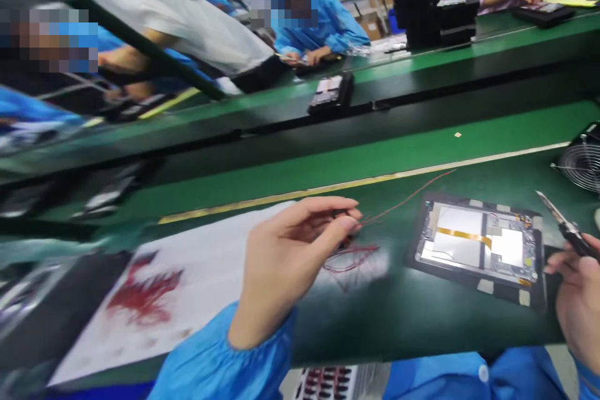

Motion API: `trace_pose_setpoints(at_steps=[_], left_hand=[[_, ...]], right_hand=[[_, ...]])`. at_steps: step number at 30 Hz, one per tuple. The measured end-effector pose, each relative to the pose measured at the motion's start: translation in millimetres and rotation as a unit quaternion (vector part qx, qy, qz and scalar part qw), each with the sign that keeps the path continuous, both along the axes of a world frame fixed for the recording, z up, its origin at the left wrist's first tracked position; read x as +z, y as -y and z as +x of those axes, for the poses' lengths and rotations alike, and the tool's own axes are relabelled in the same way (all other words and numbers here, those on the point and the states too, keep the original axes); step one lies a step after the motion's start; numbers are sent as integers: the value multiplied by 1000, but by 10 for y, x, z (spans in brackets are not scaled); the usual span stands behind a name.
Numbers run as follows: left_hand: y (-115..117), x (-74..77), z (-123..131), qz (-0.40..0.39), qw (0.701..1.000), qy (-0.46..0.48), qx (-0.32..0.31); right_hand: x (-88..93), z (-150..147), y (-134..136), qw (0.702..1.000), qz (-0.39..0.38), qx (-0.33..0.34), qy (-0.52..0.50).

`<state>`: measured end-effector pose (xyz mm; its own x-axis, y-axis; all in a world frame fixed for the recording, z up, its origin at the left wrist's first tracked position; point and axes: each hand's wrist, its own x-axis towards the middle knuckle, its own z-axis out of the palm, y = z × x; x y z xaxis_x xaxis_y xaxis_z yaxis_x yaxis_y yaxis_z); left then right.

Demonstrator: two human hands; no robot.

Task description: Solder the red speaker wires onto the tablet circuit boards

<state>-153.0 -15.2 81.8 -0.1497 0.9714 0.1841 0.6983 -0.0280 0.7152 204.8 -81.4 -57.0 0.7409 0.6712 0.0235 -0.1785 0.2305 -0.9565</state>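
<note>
My left hand (285, 250) pinches a small black part (344, 214) with thin red and black wires (351, 257). One long red wire (412, 192) trails from it toward the upper right; others hang over the green bench. The fingers partly cover the black part. At the right edge, my right hand (579, 306) is closed on a soldering iron (565, 219), its metal tip pointing up and left. Between the hands lies an opened tablet (478, 240) on a dark pad, its battery, orange flex strip and circuit board showing. The iron's tip is apart from the tablet.
Red-wired parts (145, 294) lie on a white sheet (210, 256) at left. A fan with a wire guard (584, 162) stands at far right. Beyond the yellow strip, a conveyor carries black trays (332, 92). Co-workers sit across; a tray of dark parts (328, 382) is below the bench edge.
</note>
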Motion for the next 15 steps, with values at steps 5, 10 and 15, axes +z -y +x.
trace_pose_setpoints(at_steps=[5, 10, 15], left_hand=[[-362, -358, 793, -83, 972, -11, -218], [-584, -649, 911, -71, 950, -122, -277], [-462, -703, 1090, 14, 920, -202, -336]], right_hand=[[-68, -3, 13, 1000, 7, 13, 20], [-85, -33, 30, 999, 15, 26, 16], [-78, -66, 29, 999, 22, 36, 7]])
